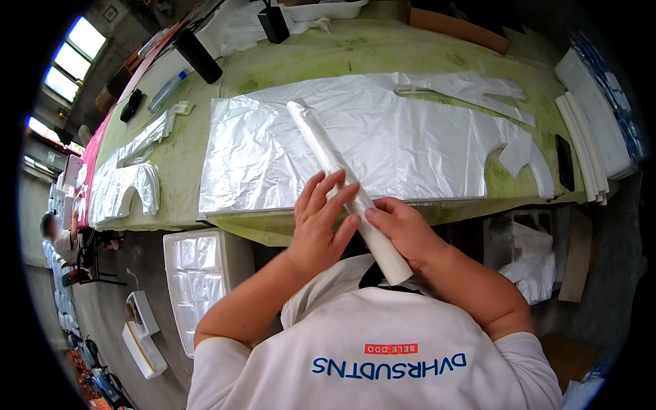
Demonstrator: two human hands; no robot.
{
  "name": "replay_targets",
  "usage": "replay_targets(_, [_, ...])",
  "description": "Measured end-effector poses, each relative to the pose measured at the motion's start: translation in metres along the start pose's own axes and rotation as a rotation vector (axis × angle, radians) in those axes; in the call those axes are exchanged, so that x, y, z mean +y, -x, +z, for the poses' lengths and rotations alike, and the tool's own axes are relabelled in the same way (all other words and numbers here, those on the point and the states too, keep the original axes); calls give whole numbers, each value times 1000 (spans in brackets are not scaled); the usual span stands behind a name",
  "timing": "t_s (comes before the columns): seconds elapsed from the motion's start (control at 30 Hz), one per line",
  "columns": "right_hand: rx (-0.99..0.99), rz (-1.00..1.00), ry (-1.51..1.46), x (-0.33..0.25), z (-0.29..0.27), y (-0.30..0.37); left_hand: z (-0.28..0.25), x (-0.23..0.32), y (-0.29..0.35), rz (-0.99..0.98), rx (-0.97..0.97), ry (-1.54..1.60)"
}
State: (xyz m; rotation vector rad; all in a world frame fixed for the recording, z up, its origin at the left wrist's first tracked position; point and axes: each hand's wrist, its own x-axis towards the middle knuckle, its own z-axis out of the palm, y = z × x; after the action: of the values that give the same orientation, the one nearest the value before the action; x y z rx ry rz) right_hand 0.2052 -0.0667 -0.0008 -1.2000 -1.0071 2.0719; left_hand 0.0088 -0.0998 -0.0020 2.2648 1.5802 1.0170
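Note:
A long, slim roll of thin whitish plastic film [388, 254] slants across in front of my chest, its far end over the table. My right hand [404, 229] is closed around the lower part, thumb on top and fingers mostly hidden behind it. Spread across the roll's middle, my left hand [321, 217] touches it with fingertips and thumb, fingers apart. Beneath the roll's far half lies a broad, flat layer of shiny, wrinkled plastic [253, 150]. Its right end has curved cut-outs and strap-like strips. A similar cut plastic piece [121, 188] lies at the table's left.
A green patterned cloth [335, 58] covers the table. A black cylinder [197, 56], water bottle [166, 92] and black box [273, 24] stand at the far left. A phone [564, 162] lies right. Below the table are a white bin of plastic packs [171, 273] and another person [65, 239] far left.

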Motion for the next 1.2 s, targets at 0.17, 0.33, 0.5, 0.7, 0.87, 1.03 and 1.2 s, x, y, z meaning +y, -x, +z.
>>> replay_targets(0.17, [37, -29, 192, 5, -30, 21, 7, -37, -68, 28, -84, -170])
replay_targets(0.33, [25, -16, 217, 11, -60, 41, 18, -119, -141, -384, 135, -9])
replay_targets(0.5, [24, -82, 303, 18, -80, 54, -27, -154, -148, -526, 38, 400])
replay_targets(0.7, [32, -109, 349, 19, -79, 53, -42, -101, -152, -753, -470, 162])
replay_targets(0.87, [55, -146, 439, 11, -71, 41, -48, -115, -177, -846, -569, 315])
replay_targets(1.03, [-12, -140, 416, 4, -56, 33, -46, -137, -192, -873, -511, 365])
replay_targets(1.2, [-40, -58, 467, 21, -61, 38, -35, -145, -197, -823, -330, 175])
